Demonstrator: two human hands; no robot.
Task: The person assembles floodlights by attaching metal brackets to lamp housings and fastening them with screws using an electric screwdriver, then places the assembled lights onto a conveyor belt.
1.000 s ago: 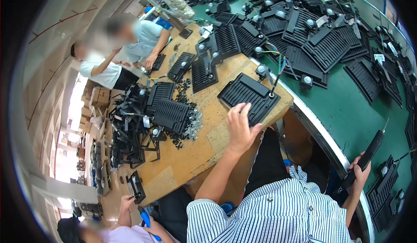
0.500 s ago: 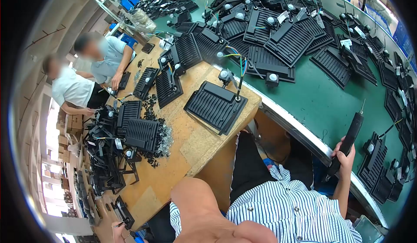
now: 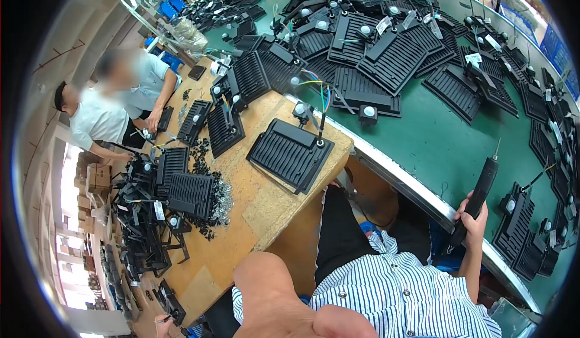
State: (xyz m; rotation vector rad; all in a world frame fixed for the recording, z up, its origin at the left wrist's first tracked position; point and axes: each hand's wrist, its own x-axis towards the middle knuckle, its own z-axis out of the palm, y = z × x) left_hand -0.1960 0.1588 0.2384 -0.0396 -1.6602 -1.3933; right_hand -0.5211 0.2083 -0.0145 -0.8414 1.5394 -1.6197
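My right hand (image 3: 473, 219) is closed around a black electric screwdriver (image 3: 480, 193), its thin bit pointing up, over the metal edge of the green bench. My left arm is bent up close to the camera; part of my left hand (image 3: 341, 323) shows at the bottom edge, its fingers mostly cut off. A black finned floodlight (image 3: 290, 153) with a small white-domed sensor (image 3: 300, 109) and coloured wires lies on the corner of the wooden table (image 3: 266, 217), apart from both hands.
Many finned floodlights (image 3: 393, 63) are heaped on the green bench (image 3: 417, 138). Loose black parts and clear small pieces (image 3: 222, 202) lie on the wooden table beside black brackets (image 3: 145, 235). Two people (image 3: 99, 114) work at its far side; another person's hand (image 3: 163, 325) shows lower left.
The whole view has shifted slightly, so the bench and table appear a little further left. My right hand still holds the screwdriver. One person across the table has turned their head.
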